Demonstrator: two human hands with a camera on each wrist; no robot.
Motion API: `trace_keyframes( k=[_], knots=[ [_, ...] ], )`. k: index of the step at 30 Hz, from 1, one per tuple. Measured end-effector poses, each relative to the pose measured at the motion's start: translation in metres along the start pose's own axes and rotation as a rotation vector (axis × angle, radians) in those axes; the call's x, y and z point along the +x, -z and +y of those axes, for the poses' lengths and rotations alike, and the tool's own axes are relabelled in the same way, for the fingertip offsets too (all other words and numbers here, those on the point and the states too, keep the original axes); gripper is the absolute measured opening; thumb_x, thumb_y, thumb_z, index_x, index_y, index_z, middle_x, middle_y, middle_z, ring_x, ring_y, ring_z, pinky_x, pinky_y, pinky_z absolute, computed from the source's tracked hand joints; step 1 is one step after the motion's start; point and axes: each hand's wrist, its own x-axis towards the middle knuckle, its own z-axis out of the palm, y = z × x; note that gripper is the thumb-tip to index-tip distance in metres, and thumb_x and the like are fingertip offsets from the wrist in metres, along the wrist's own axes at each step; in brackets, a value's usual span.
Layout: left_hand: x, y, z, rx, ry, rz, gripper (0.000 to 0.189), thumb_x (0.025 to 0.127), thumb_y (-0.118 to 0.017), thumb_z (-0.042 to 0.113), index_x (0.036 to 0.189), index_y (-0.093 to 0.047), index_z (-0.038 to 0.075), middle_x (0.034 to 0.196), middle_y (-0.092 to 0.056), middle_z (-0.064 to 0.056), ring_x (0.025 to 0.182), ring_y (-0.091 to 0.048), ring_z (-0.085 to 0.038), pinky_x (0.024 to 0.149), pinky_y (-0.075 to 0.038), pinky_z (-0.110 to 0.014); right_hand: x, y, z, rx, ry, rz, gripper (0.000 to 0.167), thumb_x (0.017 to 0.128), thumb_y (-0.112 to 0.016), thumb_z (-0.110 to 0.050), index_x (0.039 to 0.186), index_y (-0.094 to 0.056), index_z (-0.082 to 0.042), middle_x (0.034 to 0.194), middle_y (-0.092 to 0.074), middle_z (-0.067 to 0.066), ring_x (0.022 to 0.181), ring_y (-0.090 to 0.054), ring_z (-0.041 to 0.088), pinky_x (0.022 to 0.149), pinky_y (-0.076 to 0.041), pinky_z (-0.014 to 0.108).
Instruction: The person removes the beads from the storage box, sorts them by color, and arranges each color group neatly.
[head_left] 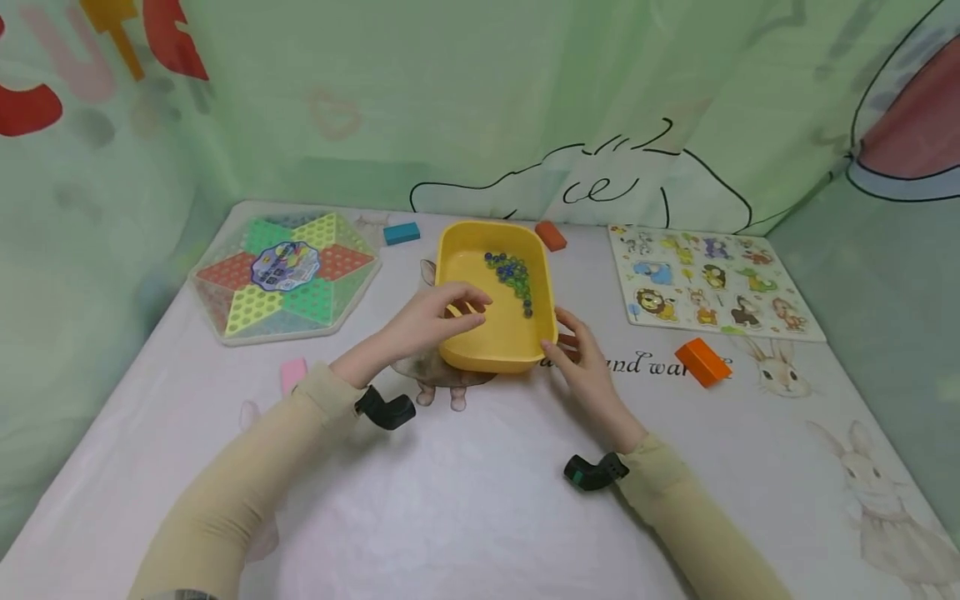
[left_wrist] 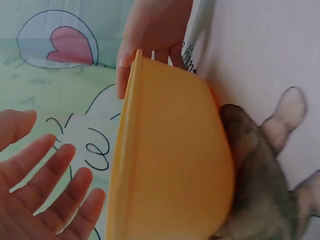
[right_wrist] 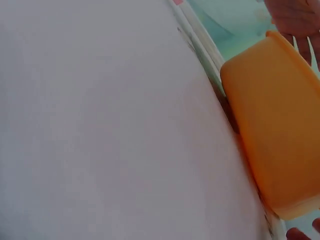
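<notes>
A yellow plastic basin [head_left: 491, 342] sits mid-table, with several blue and green glass marbles [head_left: 513, 272] along the right part of its floor. My left hand [head_left: 438, 315] hovers over the basin's left rim, its fingers loosely bent and holding nothing. Spread fingers of that hand also show beside the basin wall [left_wrist: 175, 145] in the left wrist view. At the near right corner, my right hand [head_left: 581, 358] holds the basin by its rim, thumb on the near side and fingers along the right side. Only its fingertips [right_wrist: 298, 234] show in the right wrist view.
A star-patterned Chinese checkers board [head_left: 285, 275] lies at the left, an animal puzzle board [head_left: 708, 279] at the right. Around the basin are a blue block [head_left: 401, 233], a red-orange block [head_left: 551, 236], an orange block [head_left: 703, 362] and a pink block [head_left: 293, 375]. A printed curtain [head_left: 450, 100] hangs behind.
</notes>
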Motion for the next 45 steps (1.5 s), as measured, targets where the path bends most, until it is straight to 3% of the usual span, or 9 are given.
trace_keyframes(
  k=[5, 8, 13, 16, 24, 28, 34, 45],
  knots=[
    [0.028, -0.002, 0.01, 0.111, 0.037, -0.124, 0.036, 0.092, -0.057, 0.029, 0.122, -0.056, 0.01, 0.116, -0.06, -0.004, 0.103, -0.055, -0.016, 0.089, -0.045, -0.029, -0.002, 0.001, -0.002, 0.076, 0.02, -0.032, 0.056, 0.096, -0.049, -0.02, 0.146, -0.024, -0.013, 0.149, -0.025, 0.014, 0.125, -0.04, 0.035, 0.102, -0.033, 0.049],
    [0.045, -0.002, 0.015, 0.164, 0.035, -0.193, 0.039, 0.092, -0.057, 0.028, 0.124, -0.055, 0.008, 0.117, -0.06, -0.007, 0.105, -0.055, -0.018, 0.091, -0.045, -0.03, 0.003, 0.001, 0.014, 0.113, 0.051, -0.036, 0.056, 0.096, -0.05, -0.021, 0.146, -0.025, -0.019, 0.147, -0.029, 0.012, 0.125, -0.041, 0.032, 0.101, -0.034, 0.046],
    [0.073, -0.004, 0.017, 0.215, 0.02, -0.262, 0.036, 0.091, -0.058, 0.023, 0.122, -0.056, 0.007, 0.113, -0.062, -0.006, 0.103, -0.054, -0.018, 0.09, -0.044, -0.029, 0.005, 0.0, 0.019, 0.143, 0.075, -0.053, 0.056, 0.096, -0.049, -0.022, 0.146, -0.024, -0.022, 0.144, -0.034, 0.014, 0.12, -0.044, 0.029, 0.094, -0.039, 0.03],
    [0.088, -0.008, 0.012, 0.237, 0.052, -0.291, 0.032, 0.09, -0.06, 0.019, 0.119, -0.058, 0.009, 0.107, -0.062, -0.005, 0.099, -0.052, -0.017, 0.087, -0.043, -0.028, 0.006, -0.001, 0.019, 0.153, 0.066, -0.069, 0.056, 0.096, -0.049, -0.021, 0.146, -0.024, -0.023, 0.143, -0.035, 0.015, 0.119, -0.045, 0.029, 0.089, -0.04, 0.021],
    [0.118, -0.026, -0.008, 0.309, 0.107, -0.353, 0.021, 0.086, -0.065, 0.017, 0.107, -0.064, 0.013, 0.101, -0.06, -0.005, 0.09, -0.05, -0.018, 0.08, -0.041, -0.028, 0.006, -0.002, 0.021, 0.153, 0.039, -0.082, 0.057, 0.096, -0.049, -0.024, 0.146, -0.023, -0.027, 0.141, -0.038, 0.016, 0.121, -0.045, 0.03, 0.098, -0.037, 0.045],
    [0.127, -0.033, -0.013, 0.328, 0.135, -0.388, 0.018, 0.085, -0.066, 0.013, 0.103, -0.065, 0.012, 0.098, -0.059, -0.005, 0.087, -0.05, -0.017, 0.076, -0.042, -0.027, 0.005, 0.0, 0.021, 0.158, 0.037, -0.091, 0.057, 0.096, -0.049, -0.025, 0.146, -0.022, -0.029, 0.141, -0.038, 0.015, 0.12, -0.044, 0.029, 0.097, -0.037, 0.041],
    [0.132, -0.039, -0.02, 0.368, 0.163, -0.438, 0.02, 0.082, -0.069, 0.011, 0.102, -0.064, 0.011, 0.098, -0.06, -0.006, 0.087, -0.05, -0.017, 0.076, -0.043, -0.026, 0.006, 0.0, 0.022, 0.166, 0.052, -0.101, 0.057, 0.096, -0.049, -0.021, 0.146, -0.022, -0.026, 0.142, -0.038, 0.016, 0.119, -0.045, 0.029, 0.089, -0.04, 0.02],
    [0.138, -0.047, -0.022, 0.5, 0.075, -0.453, 0.014, 0.082, -0.068, 0.01, 0.095, -0.064, 0.01, 0.099, -0.062, -0.003, 0.088, -0.05, -0.016, 0.081, -0.044, -0.026, 0.007, 0.001, 0.023, 0.149, 0.066, -0.081, 0.057, 0.095, -0.05, -0.018, 0.146, -0.024, -0.024, 0.14, -0.04, 0.016, 0.108, -0.048, 0.025, 0.084, -0.041, 0.017]
  ],
)
